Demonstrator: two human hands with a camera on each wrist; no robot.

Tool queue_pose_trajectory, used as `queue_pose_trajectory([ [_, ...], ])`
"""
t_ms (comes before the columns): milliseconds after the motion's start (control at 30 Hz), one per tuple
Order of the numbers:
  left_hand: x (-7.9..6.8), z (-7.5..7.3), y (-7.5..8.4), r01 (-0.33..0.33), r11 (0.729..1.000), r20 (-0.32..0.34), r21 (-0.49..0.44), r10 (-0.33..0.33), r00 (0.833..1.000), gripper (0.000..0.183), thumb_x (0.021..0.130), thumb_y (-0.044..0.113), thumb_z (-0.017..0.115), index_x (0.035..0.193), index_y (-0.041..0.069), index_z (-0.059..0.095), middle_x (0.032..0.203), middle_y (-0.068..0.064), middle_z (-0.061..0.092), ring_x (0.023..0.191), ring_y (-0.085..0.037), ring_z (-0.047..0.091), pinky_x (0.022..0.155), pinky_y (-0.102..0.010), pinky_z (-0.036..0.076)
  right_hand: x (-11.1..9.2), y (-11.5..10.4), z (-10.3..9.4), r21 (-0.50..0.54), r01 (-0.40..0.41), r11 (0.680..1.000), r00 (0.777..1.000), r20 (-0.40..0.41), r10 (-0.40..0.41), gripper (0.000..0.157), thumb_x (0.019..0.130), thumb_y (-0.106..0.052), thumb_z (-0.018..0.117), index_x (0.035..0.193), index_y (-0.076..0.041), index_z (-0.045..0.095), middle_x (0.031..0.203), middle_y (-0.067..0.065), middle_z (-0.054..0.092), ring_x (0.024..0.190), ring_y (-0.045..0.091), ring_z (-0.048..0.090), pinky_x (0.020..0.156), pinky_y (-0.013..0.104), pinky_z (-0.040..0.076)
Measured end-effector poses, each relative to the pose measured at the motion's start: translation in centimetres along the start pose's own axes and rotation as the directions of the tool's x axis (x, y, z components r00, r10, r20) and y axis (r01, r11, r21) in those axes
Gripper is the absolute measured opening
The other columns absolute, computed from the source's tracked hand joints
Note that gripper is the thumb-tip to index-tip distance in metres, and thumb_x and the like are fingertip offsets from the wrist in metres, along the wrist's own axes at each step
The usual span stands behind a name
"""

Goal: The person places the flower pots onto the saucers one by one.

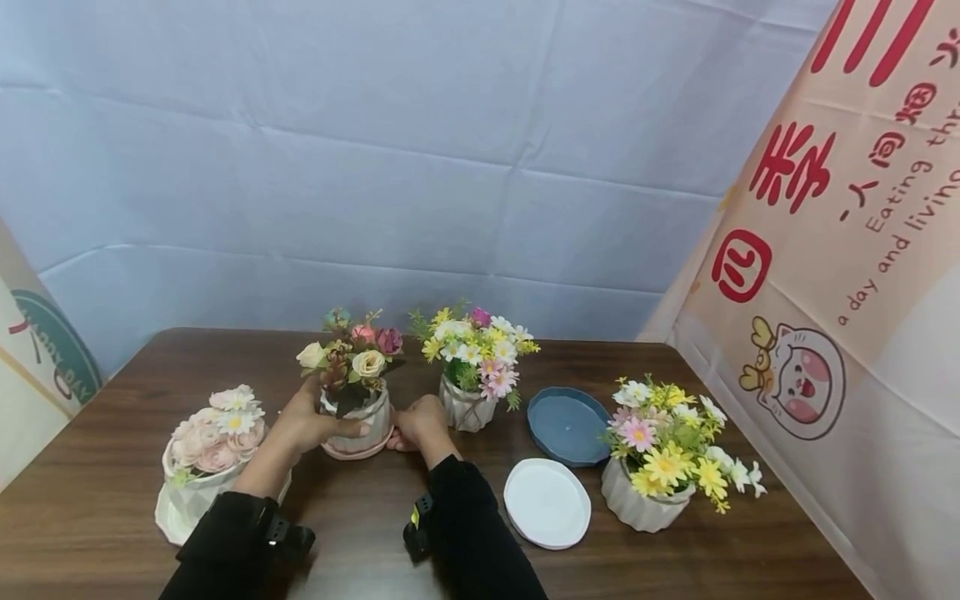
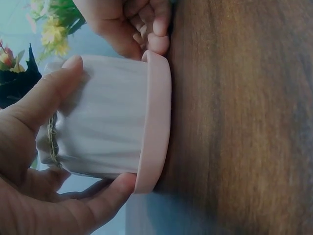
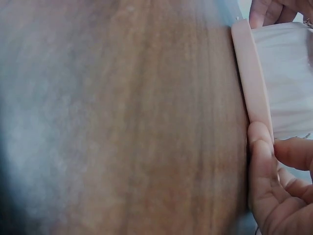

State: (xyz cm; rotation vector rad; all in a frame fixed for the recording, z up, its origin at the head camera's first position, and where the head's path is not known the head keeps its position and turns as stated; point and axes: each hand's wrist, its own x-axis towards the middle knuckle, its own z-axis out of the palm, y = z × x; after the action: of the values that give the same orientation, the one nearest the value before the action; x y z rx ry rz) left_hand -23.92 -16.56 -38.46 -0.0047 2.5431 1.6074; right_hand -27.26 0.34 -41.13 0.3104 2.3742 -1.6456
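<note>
A white ribbed flowerpot [image 2: 105,117] with roses [image 1: 367,364] and a twine band stands in a pink saucer [image 2: 155,122] on the table. My left hand [image 1: 306,423] grips this pot from the left, thumb across its front and fingers around its far side. One left fingertip reaches down to the saucer's rim in the left wrist view. At the right side, my right hand [image 1: 422,427] pinches the edge of the pink saucer between thumb and fingers, low over the wood. In the right wrist view the right fingertips [image 3: 259,132] lie against the saucer's rim.
Beyond my right hand stands a pot of mixed daisies [image 1: 468,404]. Further right are a blue saucer [image 1: 567,425], a white saucer [image 1: 547,502] and another daisy pot [image 1: 645,498]. A pale pink flower pot [image 1: 197,492] sits on a white saucer [image 1: 168,518] by my left forearm.
</note>
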Motion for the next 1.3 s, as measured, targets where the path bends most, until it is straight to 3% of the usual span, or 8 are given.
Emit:
queue_pose_trajectory([
  [433, -0.3, 0.5, -0.2, -0.034, 0.999, -0.038, -0.007, 0.033, 0.999, 0.109, 0.068, 0.021, 0.084, 0.147, 0.001, 0.011, 0.144, -0.033, 0.018, 0.129, -0.049, 0.02, 0.101, -0.058, 0.023, -0.3, 0.2, -0.1, 0.008, 0.011, 1.0, 1.0, 0.022, -0.012, 0.013, 0.087, -0.004, 0.061, 0.083, 0.008, 0.065, 0.056, 0.014, 0.062, 0.04, 0.011, 0.056, 0.044, 0.023, 0.05],
  [567, -0.4, 0.5, -0.4, -0.049, 0.999, -0.054, 0.023, 0.05, 0.997, 0.108, 0.068, 0.025, 0.084, 0.148, 0.003, 0.014, 0.143, -0.032, 0.023, 0.128, -0.048, 0.023, 0.102, -0.057, 0.024, -0.6, 0.2, -0.6, -0.041, 0.044, 0.998, 0.995, 0.097, -0.04, 0.015, 0.088, -0.006, 0.062, 0.088, 0.009, 0.066, 0.062, 0.015, 0.064, 0.047, 0.014, 0.06, 0.049, 0.026, 0.052],
  [700, -0.8, 0.4, -0.5, -0.029, 0.999, -0.06, 0.026, 0.03, 0.998, 0.108, 0.071, 0.029, 0.082, 0.149, 0.004, 0.011, 0.14, -0.037, 0.023, 0.126, -0.051, 0.024, 0.1, -0.057, 0.028, -1.3, -0.2, -1.3, -0.193, 0.15, 0.97, 0.972, 0.206, -0.109, 0.018, 0.089, -0.011, 0.062, 0.092, 0.006, 0.067, 0.065, 0.012, 0.064, 0.056, 0.019, 0.064, 0.052, 0.029, 0.053],
  [800, -1.1, 0.3, -0.4, -0.011, 1.0, -0.062, 0.016, 0.012, 0.998, 0.107, 0.073, 0.029, 0.08, 0.148, 0.002, 0.009, 0.14, -0.038, 0.022, 0.126, -0.052, 0.024, 0.099, -0.058, 0.029, -1.9, -0.7, -1.5, -0.335, 0.257, 0.906, 0.95, 0.259, -0.173, 0.017, 0.086, -0.013, 0.064, 0.078, 0.001, 0.067, 0.057, 0.006, 0.06, 0.052, 0.018, 0.059, 0.047, 0.027, 0.047],
  [933, -1.4, 0.3, -0.2, -0.047, 0.989, -0.095, 0.138, 0.06, 0.994, 0.102, 0.074, 0.034, 0.078, 0.147, 0.0, 0.016, 0.136, -0.037, 0.031, 0.121, -0.052, 0.032, 0.096, -0.059, 0.032, -2.5, -1.4, -1.7, -0.508, 0.353, 0.786, 0.929, 0.289, -0.23, 0.029, 0.086, -0.016, 0.064, 0.061, -0.006, 0.054, 0.051, 0.001, 0.05, 0.045, 0.015, 0.045, 0.043, 0.026, 0.034],
  [1067, -1.9, 0.2, -0.1, -0.073, 0.948, -0.099, 0.31, 0.109, 0.989, 0.09, 0.074, 0.038, 0.076, 0.136, -0.011, 0.031, 0.121, -0.039, 0.045, 0.109, -0.053, 0.045, 0.086, -0.058, 0.04, -3.3, -1.8, -1.9, -0.671, 0.372, 0.642, 0.928, 0.295, -0.229, 0.021, 0.087, -0.024, 0.065, 0.077, -0.006, 0.06, 0.068, 0.004, 0.055, 0.057, 0.016, 0.048, 0.051, 0.029, 0.039],
  [1167, -2.6, 0.1, -0.1, -0.095, 0.925, -0.084, 0.368, 0.134, 0.987, 0.085, 0.073, 0.034, 0.076, 0.127, -0.018, 0.035, 0.114, -0.039, 0.049, 0.104, -0.053, 0.048, 0.083, -0.058, 0.042, -3.7, -1.9, -2.3, -0.745, 0.376, 0.551, 0.926, 0.304, -0.223, 0.021, 0.086, -0.026, 0.066, 0.092, -0.006, 0.064, 0.082, 0.006, 0.06, 0.067, 0.018, 0.053, 0.058, 0.032, 0.043],
  [1300, -3.7, 0.2, -0.5, -0.159, 0.897, -0.084, 0.412, 0.211, 0.974, 0.084, 0.071, 0.028, 0.077, 0.131, -0.014, 0.035, 0.111, -0.035, 0.054, 0.101, -0.05, 0.051, 0.082, -0.058, 0.043, -4.3, -1.8, -3.0, -0.776, 0.415, 0.475, 0.91, 0.346, -0.229, 0.026, 0.087, -0.024, 0.065, 0.107, -0.007, 0.064, 0.091, 0.007, 0.061, 0.08, 0.022, 0.058, 0.064, 0.034, 0.046],
])
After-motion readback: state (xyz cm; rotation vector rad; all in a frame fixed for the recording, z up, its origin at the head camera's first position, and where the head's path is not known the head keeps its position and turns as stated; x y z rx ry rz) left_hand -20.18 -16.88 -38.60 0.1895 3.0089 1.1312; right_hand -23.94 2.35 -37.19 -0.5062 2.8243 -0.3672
